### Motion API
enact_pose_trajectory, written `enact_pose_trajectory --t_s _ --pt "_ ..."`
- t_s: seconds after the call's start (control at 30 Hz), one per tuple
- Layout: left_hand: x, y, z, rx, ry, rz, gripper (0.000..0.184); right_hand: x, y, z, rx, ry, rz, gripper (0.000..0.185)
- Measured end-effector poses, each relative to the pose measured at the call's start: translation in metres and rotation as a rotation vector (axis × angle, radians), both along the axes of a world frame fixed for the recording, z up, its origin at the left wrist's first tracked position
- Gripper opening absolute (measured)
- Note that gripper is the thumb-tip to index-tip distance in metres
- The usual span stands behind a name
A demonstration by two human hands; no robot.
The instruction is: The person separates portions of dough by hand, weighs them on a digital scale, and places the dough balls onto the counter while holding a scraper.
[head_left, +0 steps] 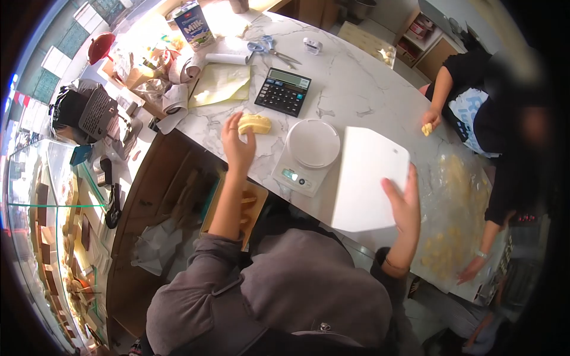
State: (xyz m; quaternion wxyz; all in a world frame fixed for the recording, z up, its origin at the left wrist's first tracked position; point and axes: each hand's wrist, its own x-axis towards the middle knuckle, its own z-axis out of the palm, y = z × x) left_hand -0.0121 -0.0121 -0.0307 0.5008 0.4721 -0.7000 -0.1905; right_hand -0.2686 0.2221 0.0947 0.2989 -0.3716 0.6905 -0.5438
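My left hand (238, 145) is at the table's near edge, its thumb and fingers spread at the left end of a pale yellow dough piece (256, 124). Whether the fingertips touch the dough is hard to make out. My right hand (405, 204) grips the right edge of a white cutting board (368, 178) with rounded corners and a small hole, thumb on its face. Between the hands sits a white digital kitchen scale (300, 178) with a round pan (313, 143); its display is lit. Nothing lies on the pan.
Beyond the dough are a black calculator (282, 92), scissors (274, 50), a yellowish sheet (222, 85) and a milk carton (193, 25). At right, a co-worker's hand (431, 118) holds yellow dough; their other hand (471, 270) is by plastic-covered dough pieces (454, 237). A glass display case (53, 237) stands left.
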Motion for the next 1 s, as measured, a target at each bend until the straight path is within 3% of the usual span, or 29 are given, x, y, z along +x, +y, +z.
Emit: enact_pose_trajectory --t_s 0.07,0.17,0.33,0.67,1.0 --pt "0.03 -0.025 -0.031 -0.028 -0.197 0.089 0.051 0.027 -0.061 -0.005 -0.046 0.157 0.197 0.055" --pt "0.048 -0.04 -0.044 0.11 -0.35 -0.026 0.057 0.082 -0.146 -0.007 -0.034 0.371 0.341 0.056" --pt "0.052 -0.042 -0.043 0.085 -0.297 -0.107 0.056 0.149 -0.246 -0.059 0.201 0.712 0.513 0.055" --pt "0.055 -0.056 -0.046 0.166 -0.191 -0.262 0.055 0.189 -0.27 -0.058 0.282 0.904 0.643 0.053" --pt "0.054 -0.049 -0.048 0.271 -0.115 -0.079 0.027 0.18 -0.265 -0.048 0.29 0.892 0.592 0.053"
